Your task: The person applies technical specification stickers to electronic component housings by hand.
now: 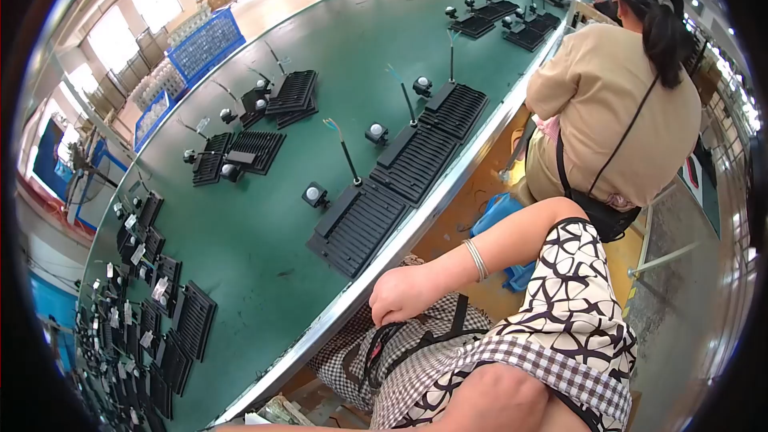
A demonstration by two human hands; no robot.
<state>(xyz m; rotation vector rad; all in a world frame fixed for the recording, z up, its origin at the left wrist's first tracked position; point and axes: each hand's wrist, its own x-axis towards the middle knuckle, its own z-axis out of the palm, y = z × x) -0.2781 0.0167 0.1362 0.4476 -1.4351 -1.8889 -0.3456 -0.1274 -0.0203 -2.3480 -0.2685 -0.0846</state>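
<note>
My right hand [398, 296], with silvery bangles [476, 260] on the wrist, is closed with fingers curled under. It is beside the table's metal edge [352, 298], above the checked apron [428, 336]; whatever its fingers hold, if anything, is hidden. My left arm [496, 400] runs along the bottom of the view, and its hand is out of frame. Nearest to my right hand on the table lies a black ribbed lamp housing [360, 228], with a cable [350, 162] standing up from it. A small black sensor head with a white dome [315, 194] sits beside it.
Two similar ribbed housings [416, 160] continue along the edge of the green table [264, 264]. Stacked housings [292, 96] lie farther across, and many crowd the left end [132, 336]. A person in a tan top [624, 104] sits to my right. Blue crates [206, 44] stand beyond the table.
</note>
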